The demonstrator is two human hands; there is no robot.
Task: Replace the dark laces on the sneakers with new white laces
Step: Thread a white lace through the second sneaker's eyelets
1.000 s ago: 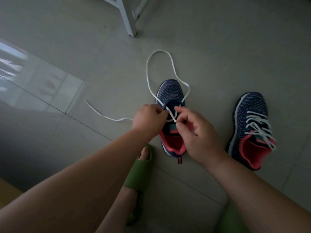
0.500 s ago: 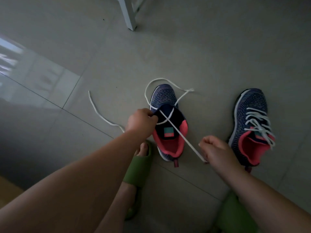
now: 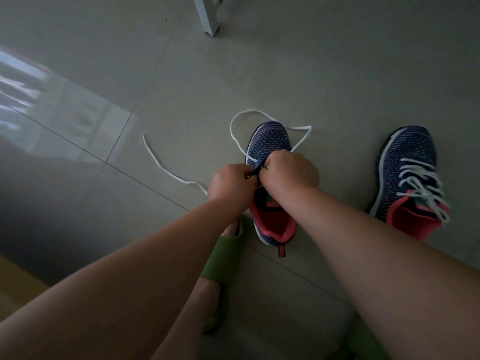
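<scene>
While my left hand (image 3: 228, 185) and right hand (image 3: 291, 170) are pinching the white lace (image 3: 235, 141) together over the near sneaker (image 3: 270, 141) on the floor (image 3: 337, 74), I am judging that evening both ends before threading matters most, the laced sneaker (image 3: 410, 162) lying well apart.

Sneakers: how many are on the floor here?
2. One sneaker lies under both hands, white lace trailing from it. The other sneaker sits to its right, already laced white. None seem hidden.
</scene>
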